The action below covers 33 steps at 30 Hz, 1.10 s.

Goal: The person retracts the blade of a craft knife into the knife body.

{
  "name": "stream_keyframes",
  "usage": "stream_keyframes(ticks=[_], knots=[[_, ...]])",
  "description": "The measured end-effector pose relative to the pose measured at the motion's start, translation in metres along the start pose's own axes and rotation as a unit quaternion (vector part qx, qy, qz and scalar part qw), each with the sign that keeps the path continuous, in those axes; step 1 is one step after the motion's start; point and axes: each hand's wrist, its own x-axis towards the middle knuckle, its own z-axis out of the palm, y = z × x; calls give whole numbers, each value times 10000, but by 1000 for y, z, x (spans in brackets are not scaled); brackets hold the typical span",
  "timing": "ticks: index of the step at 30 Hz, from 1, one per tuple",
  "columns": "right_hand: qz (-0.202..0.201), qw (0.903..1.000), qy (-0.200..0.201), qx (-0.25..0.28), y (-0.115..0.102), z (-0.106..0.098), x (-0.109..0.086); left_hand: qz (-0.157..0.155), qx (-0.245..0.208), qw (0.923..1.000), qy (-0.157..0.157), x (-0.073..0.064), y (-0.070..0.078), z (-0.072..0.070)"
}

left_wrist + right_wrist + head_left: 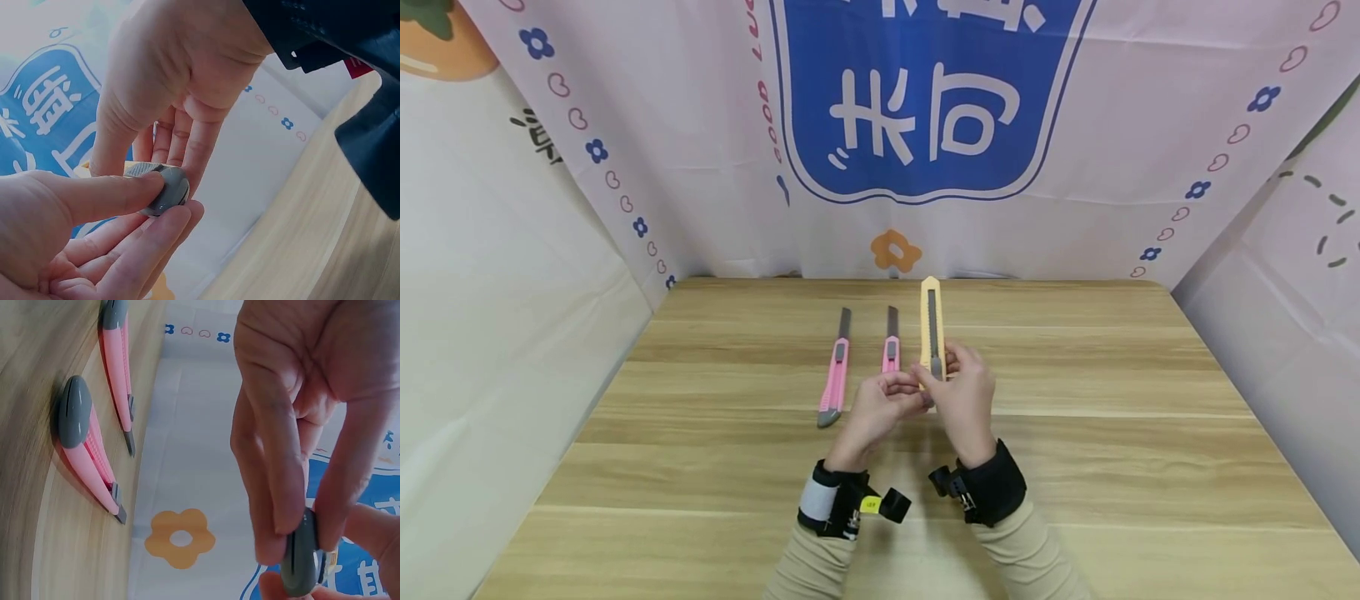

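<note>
Both hands hold a yellow utility knife (pixel 927 325) upright, its tip up and a grey slider low on its body. My right hand (pixel 967 404) grips the lower part of the body, thumb at the slider. At the bottom, my left hand (pixel 876 412) pinches the grey end cap (pixel 172 195) between thumb and fingers. The same cap (pixel 301 562) shows from below in the right wrist view. No blade sticks out of the yellow knife. Left of it lies a pink utility knife (pixel 891 354), its lower end hidden behind my left hand.
Further left on the wooden table (pixel 700 467) lies another pink utility knife (pixel 837 375) with a grey cap. Both pink knives have their blades extended, pointing away. A printed cloth backdrop (pixel 715 225) hangs behind the table's far edge.
</note>
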Motion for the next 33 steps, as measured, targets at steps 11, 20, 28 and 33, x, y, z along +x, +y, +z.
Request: stream_keyframes(ticks=[11,20,28,33], knots=[[527,9962,-122,-688,9,-2,2,72,583,9979,-273,-2,0,1],[767,9935,-378,-746,29,3,9,-124,524,9969,-579,0,-2,-8],[1109,9919,-294,-553,51,11,14,-301,111,9987,-384,0,-1,-13],[1087,9911,-72,-764,61,13,14,-326,90,9988,-348,0,0,-13]])
